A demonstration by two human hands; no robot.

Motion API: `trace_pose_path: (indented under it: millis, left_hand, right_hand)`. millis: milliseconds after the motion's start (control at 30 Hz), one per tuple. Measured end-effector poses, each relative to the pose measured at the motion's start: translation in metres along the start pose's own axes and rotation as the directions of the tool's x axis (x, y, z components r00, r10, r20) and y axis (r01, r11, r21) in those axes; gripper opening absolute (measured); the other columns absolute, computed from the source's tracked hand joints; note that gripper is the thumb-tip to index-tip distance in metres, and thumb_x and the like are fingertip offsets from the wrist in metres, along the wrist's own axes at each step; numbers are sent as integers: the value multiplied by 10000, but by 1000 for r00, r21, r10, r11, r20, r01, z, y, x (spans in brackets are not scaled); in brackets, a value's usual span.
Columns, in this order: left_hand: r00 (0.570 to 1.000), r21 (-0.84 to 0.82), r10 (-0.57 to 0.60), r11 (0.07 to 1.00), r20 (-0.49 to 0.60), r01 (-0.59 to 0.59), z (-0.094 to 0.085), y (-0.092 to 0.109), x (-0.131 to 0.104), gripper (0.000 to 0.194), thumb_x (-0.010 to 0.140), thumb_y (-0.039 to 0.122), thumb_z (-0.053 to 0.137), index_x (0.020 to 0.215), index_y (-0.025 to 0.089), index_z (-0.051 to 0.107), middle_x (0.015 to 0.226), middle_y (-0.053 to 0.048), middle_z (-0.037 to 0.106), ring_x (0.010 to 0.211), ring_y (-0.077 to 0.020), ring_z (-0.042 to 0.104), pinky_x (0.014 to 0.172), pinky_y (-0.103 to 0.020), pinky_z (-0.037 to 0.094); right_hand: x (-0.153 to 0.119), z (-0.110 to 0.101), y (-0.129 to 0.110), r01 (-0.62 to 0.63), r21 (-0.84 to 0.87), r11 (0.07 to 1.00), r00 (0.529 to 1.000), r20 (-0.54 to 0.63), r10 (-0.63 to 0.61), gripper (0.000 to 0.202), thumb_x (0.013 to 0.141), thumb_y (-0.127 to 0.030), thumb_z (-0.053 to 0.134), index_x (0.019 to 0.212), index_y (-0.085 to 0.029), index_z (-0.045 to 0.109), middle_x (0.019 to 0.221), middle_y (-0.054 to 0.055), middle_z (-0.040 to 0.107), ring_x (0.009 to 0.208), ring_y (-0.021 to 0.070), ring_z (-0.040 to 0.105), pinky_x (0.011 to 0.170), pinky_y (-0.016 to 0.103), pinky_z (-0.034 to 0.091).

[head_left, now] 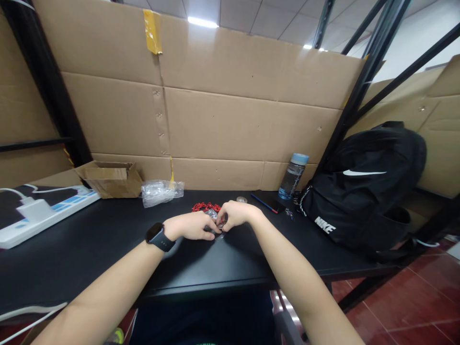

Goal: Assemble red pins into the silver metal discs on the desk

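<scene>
My left hand (196, 226), below a dark wristwatch, meets my right hand (233, 213) low over the black table. Both close their fingers around a small piece of crinkled clear plastic (212, 213), apparently a bag. My right hand pinches it from the right with the fingers bent down. From the left, my left thumb and index finger reach onto it. Something reddish shows between the fingertips, too small to name. Just behind my hands lies a heap of red chain-like links (205, 207), partly covered by the plastic and fingers.
At the left are a cardboard box (111, 179), a clear plastic wrap (161, 192) and a white power strip (53, 215). To the right stand a water bottle (293, 177) and a black backpack (370, 187); a dark phone (268, 203) and keys (289, 213) lie nearer.
</scene>
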State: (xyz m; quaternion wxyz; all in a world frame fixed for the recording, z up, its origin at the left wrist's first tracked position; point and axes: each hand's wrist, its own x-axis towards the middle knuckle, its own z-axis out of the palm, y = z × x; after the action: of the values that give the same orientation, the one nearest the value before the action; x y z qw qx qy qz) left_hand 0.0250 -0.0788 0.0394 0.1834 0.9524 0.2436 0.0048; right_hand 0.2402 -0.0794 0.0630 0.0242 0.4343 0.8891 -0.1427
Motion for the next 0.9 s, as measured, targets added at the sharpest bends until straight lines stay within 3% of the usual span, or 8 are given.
trace_pose_path:
  millis: [333, 900]
  left_hand:
    - [1000, 52, -12, 999, 14, 11, -3, 4, -1, 369, 883, 317, 639, 1241, 375, 708, 1173, 33, 748, 996, -183, 697, 890, -233, 470]
    - [996, 124, 26, 992, -84, -15, -4, 7, -1, 230, 886, 250, 616, 1064, 300, 753, 963, 7, 766, 817, -176, 688, 739, -244, 468]
  right_hand:
    - [-2, -3, 0, -44, 4, 999, 998, 33, 44, 398, 627, -314, 787, 1022, -268, 808, 920, -9, 784, 791, 158, 709, 663, 189, 467]
    - [-6, -6, 2, -55, 42, 998, 997, 59, 52, 397, 610, -277, 784, 1005, -253, 807, 908, -16, 778, 787, 150, 700, 625, 183, 447]
